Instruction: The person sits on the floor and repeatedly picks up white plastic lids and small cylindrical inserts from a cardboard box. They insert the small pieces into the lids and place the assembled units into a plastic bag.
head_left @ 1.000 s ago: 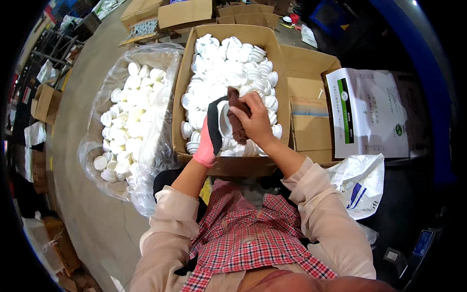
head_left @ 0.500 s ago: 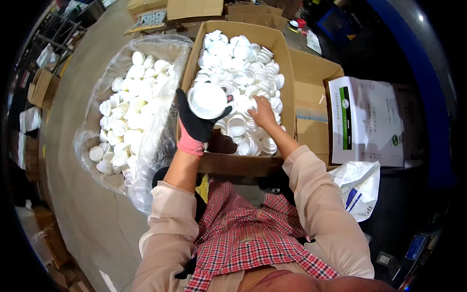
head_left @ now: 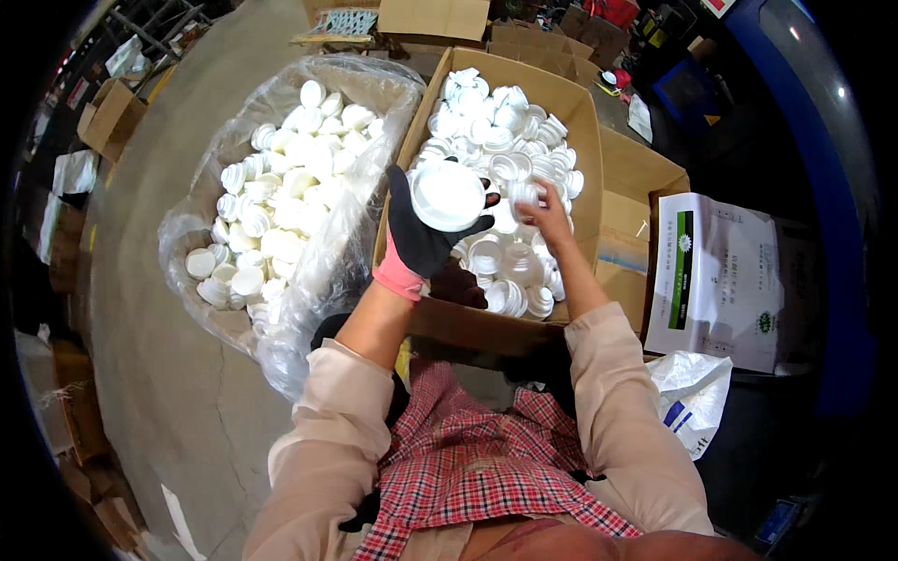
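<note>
Two pale sleeves (head_left: 622,402) reach past a checked apron (head_left: 477,481) toward an open cardboard box (head_left: 486,327). A white bag (head_left: 692,397) lies beyond its near right corner. Inside the box's near left corner sits a dark brown cloth (head_left: 458,285). Over the left edge, the left hand (head_left: 412,234), in a black glove with a pink cuff, holds a round white lid (head_left: 449,196), its fingers spread around the rim. Right of it, the bare right hand (head_left: 552,215) dips into the heap of white lids (head_left: 500,117), its fingers partly curled against one; whether they grip it I cannot tell. Clear plastic lining (head_left: 369,234) surrounds more creamy lids (head_left: 299,182) beside the box's left edge. Past the far edge stand other cartons (head_left: 435,17).
</note>
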### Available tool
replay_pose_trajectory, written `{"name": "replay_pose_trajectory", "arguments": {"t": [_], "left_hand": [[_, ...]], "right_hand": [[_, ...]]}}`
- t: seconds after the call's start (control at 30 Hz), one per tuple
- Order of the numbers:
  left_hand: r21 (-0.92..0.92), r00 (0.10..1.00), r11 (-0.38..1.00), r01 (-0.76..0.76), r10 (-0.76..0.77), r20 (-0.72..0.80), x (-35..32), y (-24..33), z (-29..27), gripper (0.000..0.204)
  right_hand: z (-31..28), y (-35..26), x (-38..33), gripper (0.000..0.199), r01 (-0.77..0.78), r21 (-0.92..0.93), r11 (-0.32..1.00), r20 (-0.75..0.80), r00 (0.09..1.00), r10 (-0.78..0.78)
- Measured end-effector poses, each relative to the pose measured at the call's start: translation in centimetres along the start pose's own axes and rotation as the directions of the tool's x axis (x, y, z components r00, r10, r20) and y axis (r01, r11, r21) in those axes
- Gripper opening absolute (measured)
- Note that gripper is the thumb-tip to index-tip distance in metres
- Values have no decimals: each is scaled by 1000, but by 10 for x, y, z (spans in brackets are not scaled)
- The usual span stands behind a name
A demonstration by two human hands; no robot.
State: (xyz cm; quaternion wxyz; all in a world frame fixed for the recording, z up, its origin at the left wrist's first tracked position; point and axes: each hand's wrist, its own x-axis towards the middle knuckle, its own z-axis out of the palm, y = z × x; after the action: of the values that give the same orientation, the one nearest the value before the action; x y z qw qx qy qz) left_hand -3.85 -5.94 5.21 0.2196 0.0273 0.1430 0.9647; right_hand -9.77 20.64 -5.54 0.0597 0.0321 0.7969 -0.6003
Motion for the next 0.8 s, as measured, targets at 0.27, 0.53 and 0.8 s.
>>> {"name": "replay_pose_trajectory", "arguments": {"t": [0.27,0.53,0.8], "left_hand": [[547,947,774,-319,284,149,-5,-17,10,77],[905,872,186,-383,396,287,-3,-41,19,58],[797,895,438,-416,352,274,-7,-51,37,44]], "right_hand": [[-9,-139,-82,78,53,764,643,233,907,-352],[3,-158,-105,68,699,69,712,106,704,-702],[7,-162,-117,69,790,-331,516,139,582,-801]]}}
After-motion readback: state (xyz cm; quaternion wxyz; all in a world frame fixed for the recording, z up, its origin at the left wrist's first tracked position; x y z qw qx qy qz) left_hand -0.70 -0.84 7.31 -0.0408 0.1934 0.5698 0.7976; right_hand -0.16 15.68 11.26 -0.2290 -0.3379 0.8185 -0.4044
